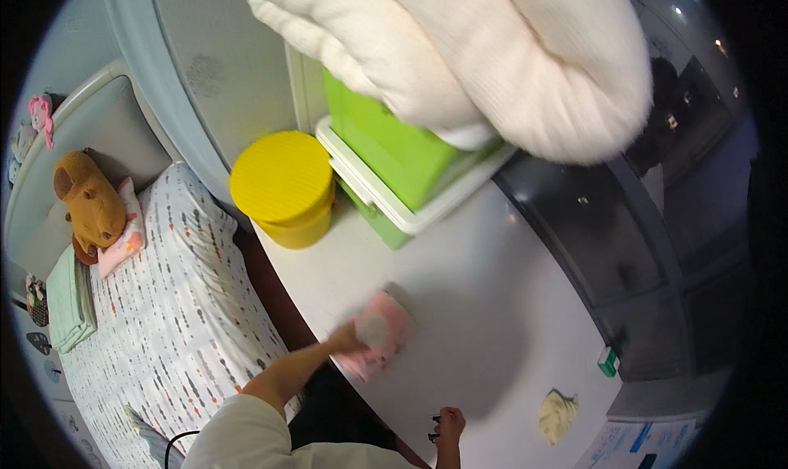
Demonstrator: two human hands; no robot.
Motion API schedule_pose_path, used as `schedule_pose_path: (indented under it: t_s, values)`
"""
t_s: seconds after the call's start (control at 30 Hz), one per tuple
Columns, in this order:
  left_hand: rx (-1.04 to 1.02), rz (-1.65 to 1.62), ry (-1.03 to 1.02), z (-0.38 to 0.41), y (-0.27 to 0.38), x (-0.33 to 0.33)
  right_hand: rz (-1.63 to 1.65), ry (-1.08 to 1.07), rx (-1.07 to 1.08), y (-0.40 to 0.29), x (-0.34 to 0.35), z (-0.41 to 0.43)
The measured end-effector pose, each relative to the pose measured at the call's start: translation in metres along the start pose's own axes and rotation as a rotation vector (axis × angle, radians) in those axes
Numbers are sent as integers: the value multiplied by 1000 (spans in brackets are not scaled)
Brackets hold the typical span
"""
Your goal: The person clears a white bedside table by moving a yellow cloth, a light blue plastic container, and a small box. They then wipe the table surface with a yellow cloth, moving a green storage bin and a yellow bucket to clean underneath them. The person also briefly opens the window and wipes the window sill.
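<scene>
My left hand (346,340), blurred, is at the near left edge of the white table (468,370), with its fingers on a soft-looking pink item (393,321). A pale round patch lies beside the fingers; the blur hides whether it is a separate thing. My right hand (450,422) is closed over the near part of the table, with small black and metallic items (434,427) sticking out on its left side. What these items are cannot be told. A crumpled pale yellow cloth (558,416) lies to the right of that hand.
A yellow lidded bucket (284,186) and a green and white storage bin (394,155) stand on the table's far left. Thick cream bedding (492,50) rests on the bin. A green box (608,362) is by the dark glass. Left is a bed (178,296) with a brown plush toy (92,198).
</scene>
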State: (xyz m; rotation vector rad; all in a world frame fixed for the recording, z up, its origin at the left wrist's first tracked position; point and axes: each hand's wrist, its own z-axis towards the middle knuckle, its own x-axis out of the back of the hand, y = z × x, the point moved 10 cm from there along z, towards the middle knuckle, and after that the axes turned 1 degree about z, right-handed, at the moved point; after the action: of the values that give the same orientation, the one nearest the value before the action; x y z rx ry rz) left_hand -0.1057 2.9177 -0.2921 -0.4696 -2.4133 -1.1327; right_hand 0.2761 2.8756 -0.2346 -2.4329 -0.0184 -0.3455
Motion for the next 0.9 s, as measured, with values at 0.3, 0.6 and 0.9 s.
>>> schedule_pose_path:
  t_s: [0.3,0.6,0.9]
  values:
    - [-159,-347,-58,-74,46,145,160,-366,91,-155,-212,-80]
    - [-456,-1019,61,-73,53,419,163,-760,254,-254,-363,-134]
    - [-76,25,710,-5,-66,522,-49,-781,107,-223,-488,-89]
